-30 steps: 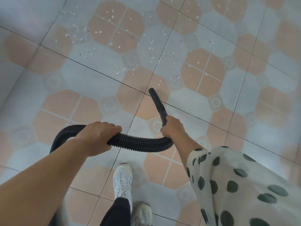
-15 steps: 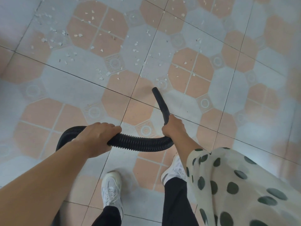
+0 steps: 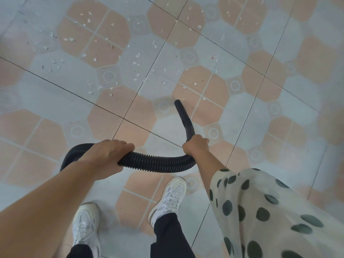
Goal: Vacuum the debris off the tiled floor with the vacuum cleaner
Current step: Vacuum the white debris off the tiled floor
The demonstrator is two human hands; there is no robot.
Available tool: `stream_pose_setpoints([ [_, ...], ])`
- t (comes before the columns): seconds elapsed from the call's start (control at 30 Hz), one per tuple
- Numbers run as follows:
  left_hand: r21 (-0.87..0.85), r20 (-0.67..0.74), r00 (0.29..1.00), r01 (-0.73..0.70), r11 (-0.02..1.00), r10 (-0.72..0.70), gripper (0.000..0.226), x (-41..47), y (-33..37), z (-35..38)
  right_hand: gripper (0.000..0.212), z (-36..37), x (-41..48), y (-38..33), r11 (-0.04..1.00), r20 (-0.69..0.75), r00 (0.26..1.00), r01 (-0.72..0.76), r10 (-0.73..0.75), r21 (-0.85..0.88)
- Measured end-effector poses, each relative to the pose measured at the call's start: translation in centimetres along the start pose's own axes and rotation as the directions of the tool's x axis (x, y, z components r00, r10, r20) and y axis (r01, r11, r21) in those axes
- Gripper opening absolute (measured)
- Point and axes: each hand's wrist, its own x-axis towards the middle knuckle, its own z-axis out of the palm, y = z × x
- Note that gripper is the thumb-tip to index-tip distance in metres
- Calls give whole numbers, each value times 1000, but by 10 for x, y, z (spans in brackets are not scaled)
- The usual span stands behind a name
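A black ribbed vacuum hose (image 3: 156, 162) curves across the middle of the view. My left hand (image 3: 108, 157) grips the hose from above at its left part. My right hand (image 3: 196, 147) grips the base of the smooth black nozzle tube (image 3: 184, 118), which points up and away toward the floor. The nozzle's open tip (image 3: 176, 101) hovers near a tile corner. Small white debris bits (image 3: 137, 73) lie scattered over the orange and pale blue tiled floor (image 3: 55, 101), mostly beyond and to the left of the nozzle tip.
My two white sneakers (image 3: 173, 194) (image 3: 85, 226) with black trouser legs stand on the tiles below the hose. A cream sleeve with dark dots (image 3: 260, 211) covers my right arm at the lower right. More debris (image 3: 240, 17) lies at the top right.
I have stepped forward: the right foot has come ahead and the debris field has slid nearer to the nozzle tip. Both hands keep the same hold on the hose and nozzle.
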Motion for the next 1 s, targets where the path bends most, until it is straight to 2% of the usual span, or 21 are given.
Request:
stream_pose_setpoints([
  [0.23,-22,33,999,8,1000,-7,24,33,53,-3,59,-41,32,37,997,41,999,-7,4,83],
  [0.33,-21,41,999,-6,1000,7,22,49,73,-7,62,-55,42,57,992,20,998,-55,53,115],
  [0.6,-14,78,996,-33,999,33,21,80,113,-7,57,-81,72,88,986,-45,994,-88,95,142],
  [1.0,28,79,994,-76,997,74,23,140,158,-29,55,-124,109,127,949,-40,982,-165,183,268],
])
